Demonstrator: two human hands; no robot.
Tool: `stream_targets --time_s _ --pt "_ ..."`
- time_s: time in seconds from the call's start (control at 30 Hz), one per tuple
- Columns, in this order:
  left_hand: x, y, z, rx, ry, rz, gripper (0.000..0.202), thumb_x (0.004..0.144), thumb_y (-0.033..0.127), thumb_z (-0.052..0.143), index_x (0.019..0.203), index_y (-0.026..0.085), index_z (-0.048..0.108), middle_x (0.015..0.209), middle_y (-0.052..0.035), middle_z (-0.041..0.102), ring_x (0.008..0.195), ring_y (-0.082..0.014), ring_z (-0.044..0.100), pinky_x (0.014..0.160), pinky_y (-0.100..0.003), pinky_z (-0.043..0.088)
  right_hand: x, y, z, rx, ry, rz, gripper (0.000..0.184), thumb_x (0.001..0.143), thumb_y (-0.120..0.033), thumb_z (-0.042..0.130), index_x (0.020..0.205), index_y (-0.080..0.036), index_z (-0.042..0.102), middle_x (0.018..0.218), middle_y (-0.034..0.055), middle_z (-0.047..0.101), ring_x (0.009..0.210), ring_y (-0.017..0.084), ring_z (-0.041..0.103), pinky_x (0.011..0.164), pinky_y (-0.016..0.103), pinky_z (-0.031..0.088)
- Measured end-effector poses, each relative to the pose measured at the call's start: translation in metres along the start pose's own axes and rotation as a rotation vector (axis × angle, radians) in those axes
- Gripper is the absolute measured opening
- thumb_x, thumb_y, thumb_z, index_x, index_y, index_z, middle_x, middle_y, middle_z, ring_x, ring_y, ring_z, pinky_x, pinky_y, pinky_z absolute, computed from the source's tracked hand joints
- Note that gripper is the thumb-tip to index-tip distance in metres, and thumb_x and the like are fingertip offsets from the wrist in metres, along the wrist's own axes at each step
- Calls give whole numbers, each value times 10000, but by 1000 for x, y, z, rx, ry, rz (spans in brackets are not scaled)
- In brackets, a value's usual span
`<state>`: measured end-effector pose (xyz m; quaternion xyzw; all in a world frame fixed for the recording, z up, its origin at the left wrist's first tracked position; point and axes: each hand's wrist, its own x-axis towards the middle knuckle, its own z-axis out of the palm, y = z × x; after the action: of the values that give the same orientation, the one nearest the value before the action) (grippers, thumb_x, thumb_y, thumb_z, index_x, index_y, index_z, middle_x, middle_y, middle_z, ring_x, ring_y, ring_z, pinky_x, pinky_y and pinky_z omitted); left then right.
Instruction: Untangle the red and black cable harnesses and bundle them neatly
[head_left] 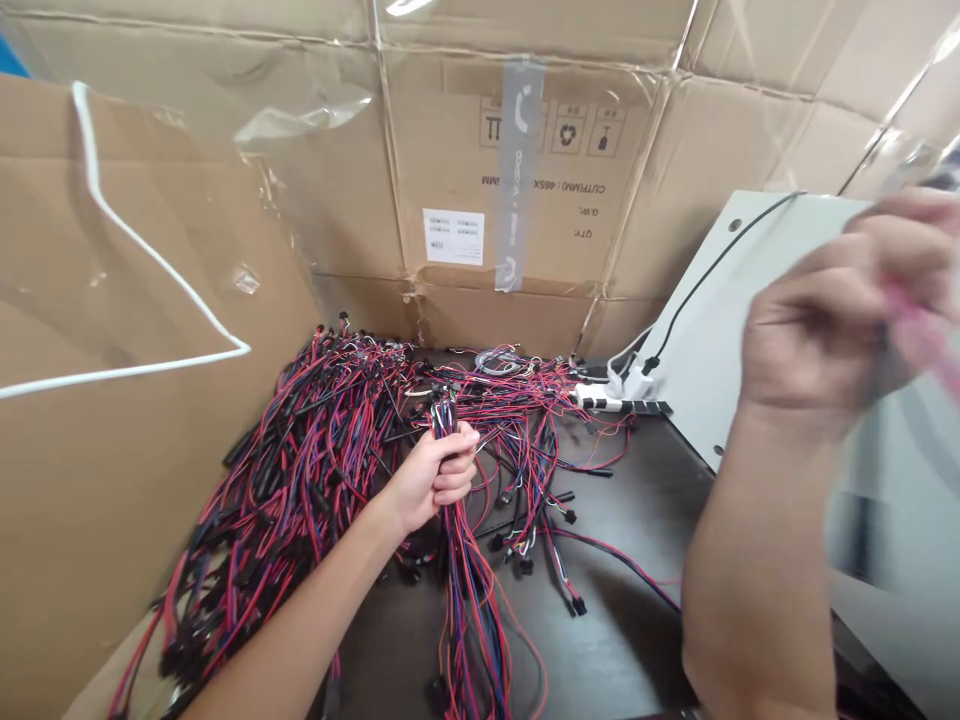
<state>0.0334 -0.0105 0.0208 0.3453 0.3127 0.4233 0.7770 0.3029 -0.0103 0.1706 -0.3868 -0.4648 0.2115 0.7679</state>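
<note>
My left hand is closed in a fist around a bundle of red, black and blue wires that hangs down from it toward the near edge. A large tangled pile of the same wire harnesses lies on the dark tabletop to its left and behind it. My right hand is raised close to the camera at the right, blurred by motion, its fingers pinched on something pink and clear that I cannot make out.
Flattened cardboard boxes wall in the back and left. A clear plastic bag with a white edge leans at the left. A white power strip and a pale grey panel with a black cable stand at the right.
</note>
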Motion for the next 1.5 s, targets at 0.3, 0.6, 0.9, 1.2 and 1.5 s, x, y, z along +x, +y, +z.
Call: stream_targets --time_s 0.3,0.6,0.9,1.2,1.5 --pt "-2 -7 6 -13 -61 162 440 631 519 779 731 175 524 460 126 234 357 -1 95 299 -106 139 -53 42 84 -178 -1180 577 180 901 -225 450 728 -177 453 454 -34 549 271 41 370 282 150 295" --pt "-1 -7 3 50 -19 151 534 534 497 822 514 138 429 432 77 361 355 9 183 312 -105 158 -103 67 119 -467 -1140 256 244 870 -211 449 632 -162 471 485 -21 533 414 93 536 434 194 390" --pt "2 3 1 -116 54 165 374 747 260 555 452 179 339 403 55 308 321 -56 272 287 -167 275 -49 98 90 -1014 -979 -59 270 919 -331 455 910 -200 690 916 108 680 881 237 623 764 345 433" --pt "1 12 1 -46 137 167 436 754 376 696 543 166 378 465 73 382 346 -38 327 317 -149 302 -42 168 79 -1044 -1220 -93 193 793 -210 662 981 -180 690 1040 86 681 986 202 611 839 271 429" --pt "2 30 -17 -240 247 161 410 838 222 595 514 163 350 433 82 299 316 -16 280 284 -128 230 16 133 29 -726 -947 8 300 871 -351 484 770 -132 664 664 26 619 581 111 535 563 214 403"
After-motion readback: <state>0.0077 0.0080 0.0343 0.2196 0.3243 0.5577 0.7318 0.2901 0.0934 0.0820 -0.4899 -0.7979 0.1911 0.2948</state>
